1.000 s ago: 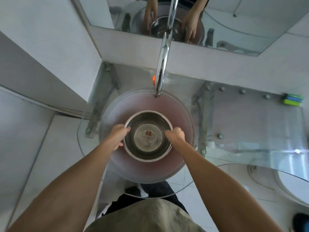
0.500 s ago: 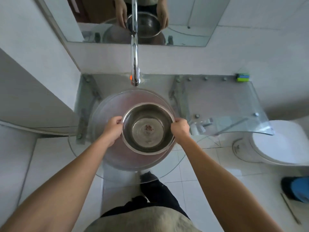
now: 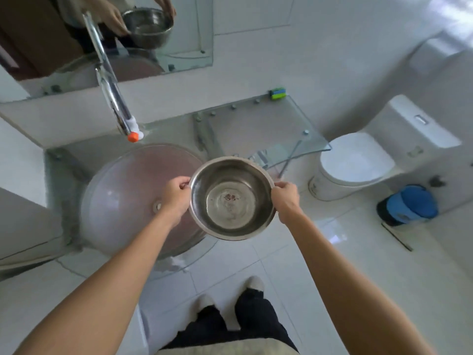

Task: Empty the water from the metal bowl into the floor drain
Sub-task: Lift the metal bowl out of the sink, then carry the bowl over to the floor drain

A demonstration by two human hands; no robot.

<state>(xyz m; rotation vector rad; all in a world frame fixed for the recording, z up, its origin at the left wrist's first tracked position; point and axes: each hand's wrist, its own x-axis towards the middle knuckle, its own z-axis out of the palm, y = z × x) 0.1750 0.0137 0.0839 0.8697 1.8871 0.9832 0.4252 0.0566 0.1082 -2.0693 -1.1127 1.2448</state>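
The metal bowl (image 3: 231, 198) is held level in the air, past the right edge of the round glass sink basin (image 3: 128, 190) and over the tiled floor. Shallow water and a small reddish speck lie in its bottom. My left hand (image 3: 175, 198) grips the bowl's left rim. My right hand (image 3: 286, 201) grips the right rim. No floor drain shows in the view.
A chrome faucet (image 3: 112, 93) with an orange tip reaches over the basin. A glass counter (image 3: 256, 129) extends right, with a green-blue sponge (image 3: 277, 93) at its back. A white toilet (image 3: 355, 162) and a blue-lidded bin (image 3: 409, 204) stand to the right. My feet (image 3: 230, 290) are on the white tiles.
Both hands have lifted the bowl out of the sink basin and carried it to the right, clear of the basin. The view has turned right, bringing the toilet and bin into sight.
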